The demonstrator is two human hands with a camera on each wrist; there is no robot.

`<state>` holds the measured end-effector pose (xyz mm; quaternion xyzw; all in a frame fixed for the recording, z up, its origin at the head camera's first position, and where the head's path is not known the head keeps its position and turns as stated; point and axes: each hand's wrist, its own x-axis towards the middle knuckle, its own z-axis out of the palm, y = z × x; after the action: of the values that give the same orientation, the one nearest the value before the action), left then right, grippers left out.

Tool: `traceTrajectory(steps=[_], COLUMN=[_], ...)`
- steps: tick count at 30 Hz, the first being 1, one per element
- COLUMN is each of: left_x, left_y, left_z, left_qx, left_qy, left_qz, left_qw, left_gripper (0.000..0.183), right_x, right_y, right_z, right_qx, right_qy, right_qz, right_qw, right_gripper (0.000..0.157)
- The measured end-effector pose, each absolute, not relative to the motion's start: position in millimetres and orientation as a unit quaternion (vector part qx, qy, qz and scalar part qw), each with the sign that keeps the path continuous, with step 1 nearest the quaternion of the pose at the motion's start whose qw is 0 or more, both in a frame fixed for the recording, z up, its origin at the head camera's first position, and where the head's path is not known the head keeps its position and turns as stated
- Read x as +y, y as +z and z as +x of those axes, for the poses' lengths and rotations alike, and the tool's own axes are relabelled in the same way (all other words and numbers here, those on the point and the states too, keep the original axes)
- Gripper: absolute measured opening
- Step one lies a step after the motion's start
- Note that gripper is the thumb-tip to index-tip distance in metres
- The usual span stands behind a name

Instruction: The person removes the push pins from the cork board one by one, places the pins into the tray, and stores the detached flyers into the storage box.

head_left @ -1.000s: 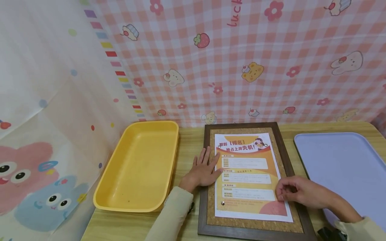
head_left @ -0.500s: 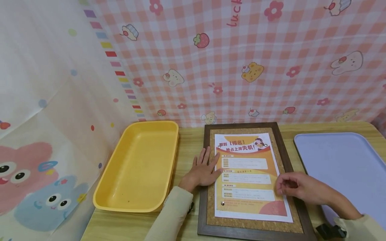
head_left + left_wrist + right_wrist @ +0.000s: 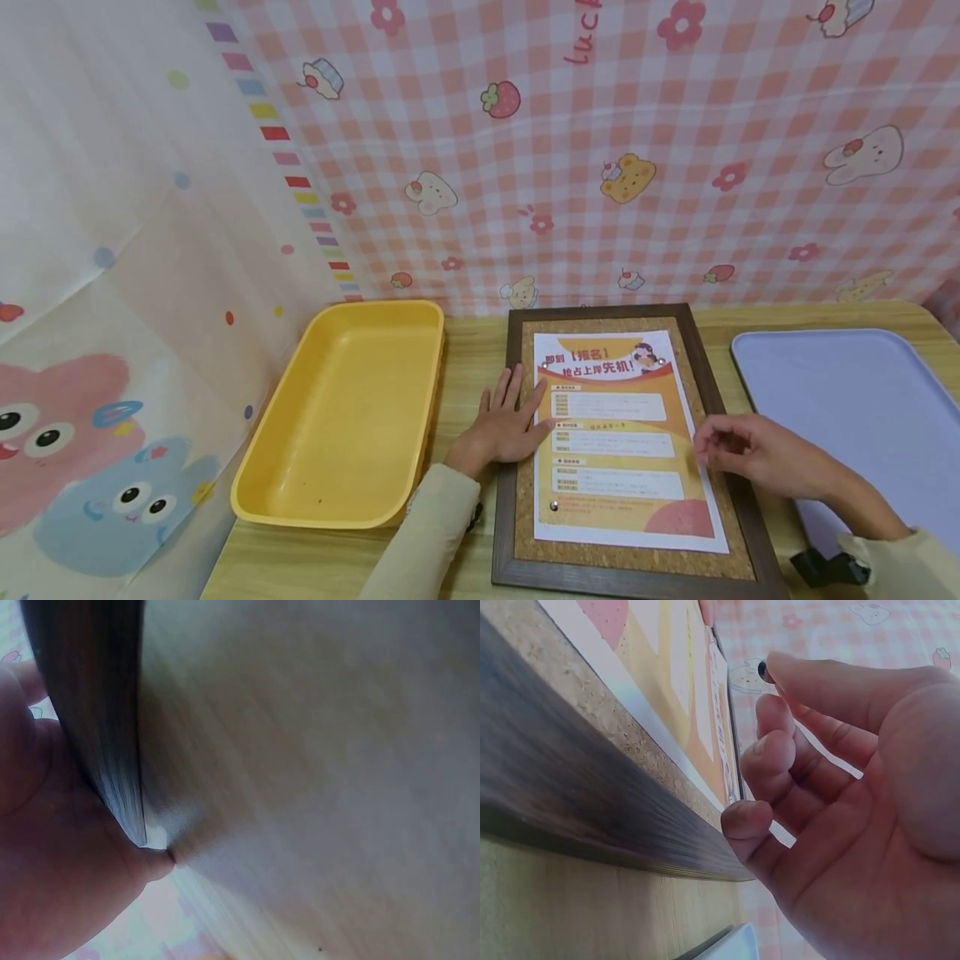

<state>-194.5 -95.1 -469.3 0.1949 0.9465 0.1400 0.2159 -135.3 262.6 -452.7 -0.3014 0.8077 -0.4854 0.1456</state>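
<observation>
A printed poster [image 3: 615, 533] lies on a cork board [image 3: 742, 567] in a dark wooden frame [image 3: 585, 578]. Thumbtacks show near its top left, top right [image 3: 662, 361] and bottom left [image 3: 553, 506]. My left hand [image 3: 502, 429] is spread flat over the left frame side, its thumb and index fingertip at the poster's edge. Over the poster's right edge my right hand [image 3: 757, 454] has its fingers bent. In the right wrist view, a small dark round thumbtack [image 3: 763, 671] is pinched at the thumb tip, raised above the board.
A yellow tray [image 3: 352, 417] stands left of the board on the wooden table [image 3: 255, 562]. To the right lies a lilac tray [image 3: 847, 400], partly behind my right forearm. A pink checked cloth [image 3: 480, 167] hangs close behind.
My right hand has lifted a little and shifted up and right from the poster's lower right edge, still pinching the thumbtack. The left hand, board and poster have stayed in place.
</observation>
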Motion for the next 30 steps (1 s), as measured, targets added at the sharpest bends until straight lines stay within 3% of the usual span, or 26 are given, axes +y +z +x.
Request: traceTrajectory(steps=[9,22,30], left_x=[-96,-96,-96], left_y=[-469,-470,-470], left_z=[-194,-193,-194], left_qx=[0.947,0.946,0.947], left_qy=[0.142,0.141,0.145], left_qz=[0.194,0.194,0.196], left_qw=[0.213,0.216,0.21], left_gripper=[0.065,0.065,0.065], right_x=[268,278,290], right_y=[-452,-447,-453], right_z=[-139,-142,-153], right_qx=[0.845,0.87,0.869], right_qy=[-0.464,-0.449,-0.454], right_qz=[-0.256,-0.198,-0.197], right_qw=[0.065,0.042,-0.004], right_gripper=[0.012,0.009,0.014])
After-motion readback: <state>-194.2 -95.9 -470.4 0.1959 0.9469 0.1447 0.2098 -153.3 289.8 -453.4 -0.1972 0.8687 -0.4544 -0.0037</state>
